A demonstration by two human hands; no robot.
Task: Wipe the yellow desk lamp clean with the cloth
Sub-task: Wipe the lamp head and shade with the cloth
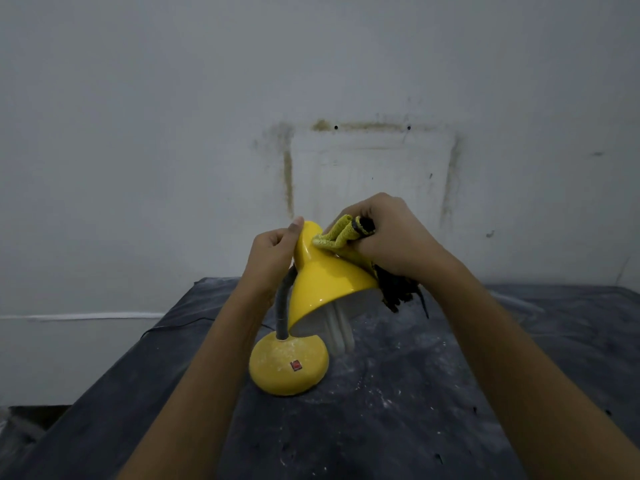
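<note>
Hidden: the far side of the shade lies behind the right hand and the cloth. The top of the grey neck disappears behind the left hand. Only the lower part of the white bulb shows below the rim.
Cut off: the dark covered table runs out of the picture at the bottom and on both sides.
Hard to make out: the right fingertips are buried under the bunched cloth. The left fingers behind the shade cannot be seen.
Lamp position: the yellow desk lamp stands near the middle of the table. Its round base is flat on the cover and dusted with white powder, with a small red switch on top.
Lamp axis: the neck rises nearly upright from the base. The shade's long axis slants from the narrow cap at upper left to the wide mouth at lower right, which opens downward toward the table.
Left hand: grips the narrow end of the shade, thumb lying on the cap.
Right hand: clutches the yellow cloth and presses it on the upper shade. A dark fringe hangs past the rim.
Behind: a thin cable lies at the table's left edge, and the grey wall is stained.
</note>
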